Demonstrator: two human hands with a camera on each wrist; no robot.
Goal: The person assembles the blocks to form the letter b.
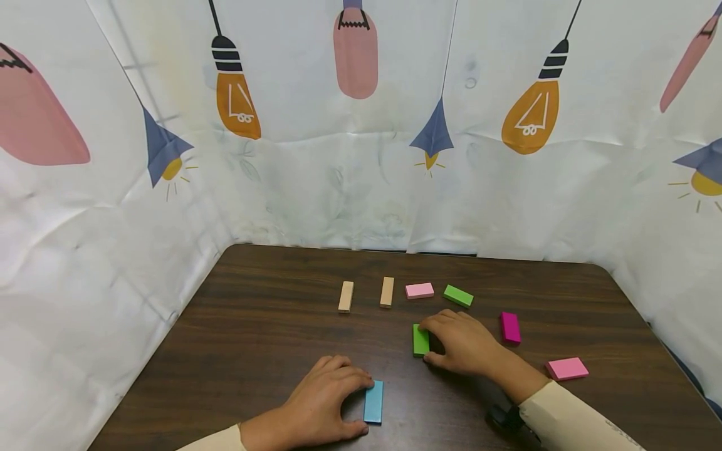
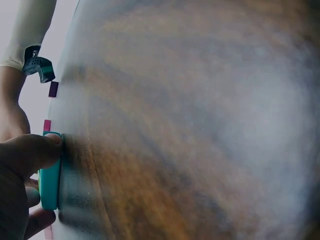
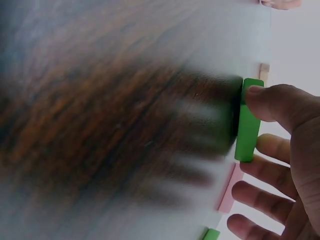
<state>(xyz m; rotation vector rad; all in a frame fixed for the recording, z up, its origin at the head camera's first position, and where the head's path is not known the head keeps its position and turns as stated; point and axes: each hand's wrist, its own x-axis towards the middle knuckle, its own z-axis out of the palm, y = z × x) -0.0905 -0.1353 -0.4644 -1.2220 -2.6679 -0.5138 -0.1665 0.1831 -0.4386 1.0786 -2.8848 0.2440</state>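
At the near middle of the table, my left hand [image 1: 321,401] pinches a blue block [image 1: 373,402] by its two short ends, thumb at the near one. The left wrist view shows the thumb on one end of this blue block [image 2: 49,182] and fingertips by the other. Farther forward and to the right, my right hand [image 1: 465,344] holds a green block [image 1: 420,342] between thumb and fingers. Seen from the right wrist, the thumb lies over one end of the green block [image 3: 247,135], a finger touches its other end, and the remaining fingers are spread.
Beyond the hands, two plain wooden blocks, a pink block [image 1: 420,290] and another green block [image 1: 458,295] lie on the dark table [image 1: 254,313]. Right of my right hand are a magenta block [image 1: 510,328] and a pink block [image 1: 566,369]. A printed white curtain [image 1: 316,188] hangs behind.
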